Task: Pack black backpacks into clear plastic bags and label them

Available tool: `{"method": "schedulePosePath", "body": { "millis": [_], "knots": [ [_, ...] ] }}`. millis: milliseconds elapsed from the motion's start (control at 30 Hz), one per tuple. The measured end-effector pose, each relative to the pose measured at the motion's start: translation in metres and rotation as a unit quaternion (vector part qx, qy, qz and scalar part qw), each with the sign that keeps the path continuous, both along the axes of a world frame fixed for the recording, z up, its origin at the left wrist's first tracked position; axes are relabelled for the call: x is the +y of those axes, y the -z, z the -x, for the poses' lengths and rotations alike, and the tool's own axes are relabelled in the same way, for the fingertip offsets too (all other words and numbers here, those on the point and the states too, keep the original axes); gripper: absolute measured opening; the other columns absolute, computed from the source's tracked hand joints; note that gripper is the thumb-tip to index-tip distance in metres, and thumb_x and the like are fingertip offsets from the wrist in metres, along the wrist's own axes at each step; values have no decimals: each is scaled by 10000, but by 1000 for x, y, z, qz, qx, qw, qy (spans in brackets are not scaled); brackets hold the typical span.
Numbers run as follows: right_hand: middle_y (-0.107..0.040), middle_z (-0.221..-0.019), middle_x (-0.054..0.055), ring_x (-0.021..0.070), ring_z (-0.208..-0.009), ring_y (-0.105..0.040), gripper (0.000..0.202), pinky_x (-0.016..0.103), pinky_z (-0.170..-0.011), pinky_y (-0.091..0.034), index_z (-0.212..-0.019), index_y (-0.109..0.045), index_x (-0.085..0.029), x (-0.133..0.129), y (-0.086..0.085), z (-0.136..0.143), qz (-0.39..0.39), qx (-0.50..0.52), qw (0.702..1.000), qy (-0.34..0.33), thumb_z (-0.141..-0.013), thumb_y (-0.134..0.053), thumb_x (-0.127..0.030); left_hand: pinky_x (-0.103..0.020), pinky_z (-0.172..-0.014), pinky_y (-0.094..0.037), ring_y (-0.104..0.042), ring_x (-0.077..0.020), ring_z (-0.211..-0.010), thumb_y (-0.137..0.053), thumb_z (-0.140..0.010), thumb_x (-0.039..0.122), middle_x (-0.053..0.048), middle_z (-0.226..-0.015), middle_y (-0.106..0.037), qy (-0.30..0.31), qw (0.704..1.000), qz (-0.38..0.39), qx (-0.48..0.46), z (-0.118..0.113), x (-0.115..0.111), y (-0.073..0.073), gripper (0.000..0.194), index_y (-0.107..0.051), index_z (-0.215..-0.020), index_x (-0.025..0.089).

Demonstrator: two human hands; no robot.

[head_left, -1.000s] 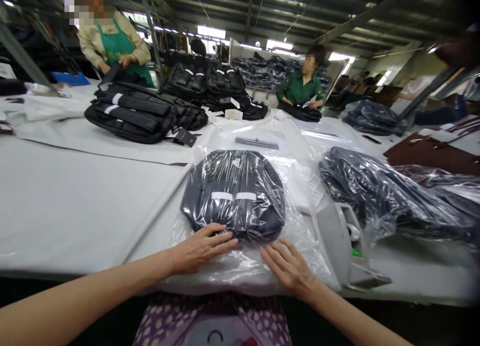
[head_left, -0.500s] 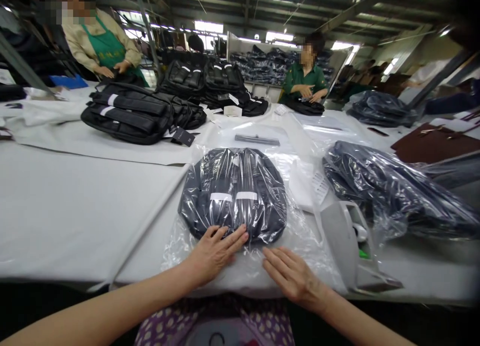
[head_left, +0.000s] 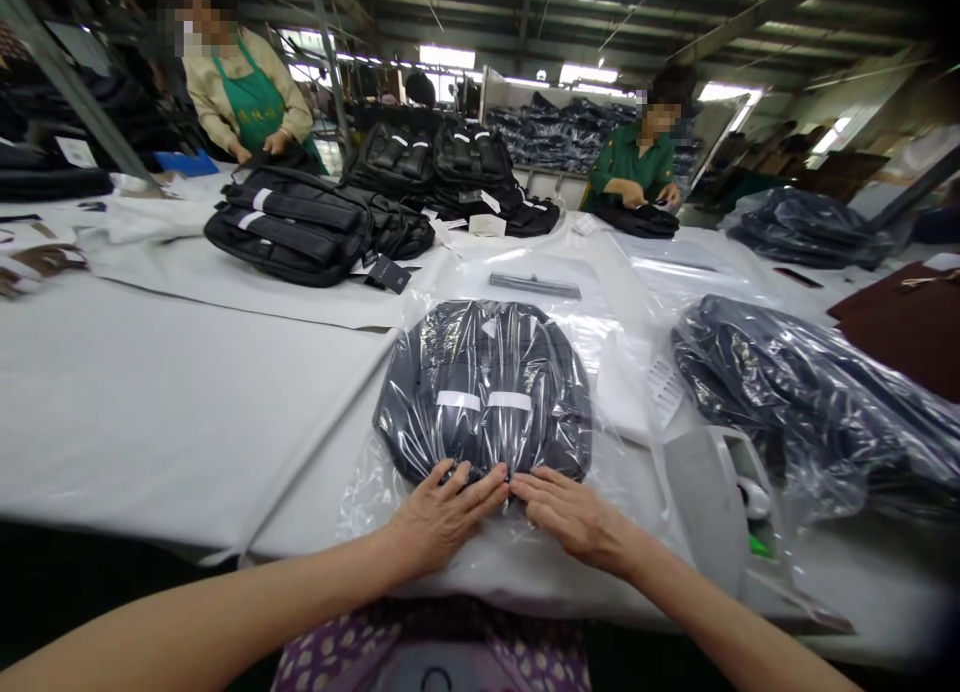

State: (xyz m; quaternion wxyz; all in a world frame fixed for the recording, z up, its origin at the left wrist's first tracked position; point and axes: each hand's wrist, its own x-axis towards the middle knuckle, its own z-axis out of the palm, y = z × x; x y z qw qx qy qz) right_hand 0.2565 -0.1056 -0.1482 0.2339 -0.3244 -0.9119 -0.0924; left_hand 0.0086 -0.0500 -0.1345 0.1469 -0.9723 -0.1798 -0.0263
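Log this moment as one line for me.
left hand: on near edge of dark bag | right hand: fingertips at same edge | clear plastic: around bag

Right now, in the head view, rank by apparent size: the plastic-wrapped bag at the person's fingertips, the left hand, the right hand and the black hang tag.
1. Plastic-wrapped bag
2. Left hand and right hand: too alike to rank
3. Black hang tag, which also lies farther away

The hands [head_left: 442, 520] partly hide the wrapped black bag [head_left: 484, 372].
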Motion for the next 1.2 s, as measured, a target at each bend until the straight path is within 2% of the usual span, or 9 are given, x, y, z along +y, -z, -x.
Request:
{"method": "schedulePosePath", "body": {
  "millis": [67,233,433,533,633,733,867,1033,1200],
  "knots": [
    [-616,-1214,62,129,-1219,-472,286,355,-1030,-417,-941,-592,-138,4,2,-1,-5,17,1000,2,-948,-307,-112,-430,-961,-243,-375,-259,-1128,-324,-942,300,27,-1513,-225,5,1000,2,-1,1,0,-2,498,-260,-1428,210],
    [-502,-1347,88,217,-1308,-365,232,489,-1038,-387,-888,-582,-147,6,-5,0,3,-65,998,-22,-935,-356,-129,-441,-960,-248,-386,-265,-1114,-326,-932,269,-3,-1505,-252,12,1000,-4,-3,0,-1,-2,513,-243,-1432,193],
    [-593,-1236,119,156,-1261,-431,282,386,-1055,-398,-986,-554,-128,7,13,3,16,30,999,10,-925,-283,-79,-447,-1000,-257,-377,-275,-1161,-368,-920,380,-16,-1507,-246,26,993,112,-12,0,5,-24,549,-252,-1427,205],
    [-603,-1223,109,139,-1244,-451,264,349,-1075,-376,-1022,-548,-138,10,23,2,8,88,996,20,-909,-319,-69,-475,-1064,-202,-309,-300,-1261,-444,-853,555,-94,-1501,-246,34,985,160,-46,22,3,-36,730,-224,-1433,171],
    [-601,-1231,92,138,-1230,-468,337,328,-1085,-365,-1205,-489,-132,12,29,0,17,106,994,27,-901,-356,-78,-593,-1077,-83,-246,-362,-1309,-542,-703,700,-173,-1481,-256,-17,987,138,-80,57,-13,-32,987,-196,-1439,142],
    [-593,-1242,85,150,-1222,-480,466,335,-1072,-387,-1361,-349,-138,12,32,0,23,119,992,40,-898,-369,-86,-602,-1087,-59,-260,-345,-1316,-588,-792,483,-158,-1463,-303,-75,990,82,-82,81,-34,-17,779,-264,-1421,158],
    [-598,-1237,81,166,-1193,-510,535,351,-1047,-420,-1412,-267,-154,11,36,1,21,133,990,47,-894,-377,-83,-550,-1078,-215,-311,-317,-1303,-511,-855,220,-178,-1449,-315,-98,988,35,-114,86,-43,-2,524,-383,-1362,177],
    [-594,-1234,112,170,-1214,-490,469,377,-1056,-406,-1363,-324,-127,7,35,-1,25,121,991,52,-900,-382,-81,-437,-889,-457,-500,-256,-1073,-389,-836,32,-190,-1394,-392,-30,983,10,-180,85,-29,1,382,-557,-1153,163],
    [-525,-1315,131,226,-1292,-391,202,519,-1077,-325,-998,-530,-159,-13,10,-7,-8,75,997,25,-900,-387,-55,-318,-738,-494,-538,-188,-832,-343,-892,64,-172,-1250,-560,114,975,29,-188,94,-11,-4,265,-568,-1030,86]
  ]
}}
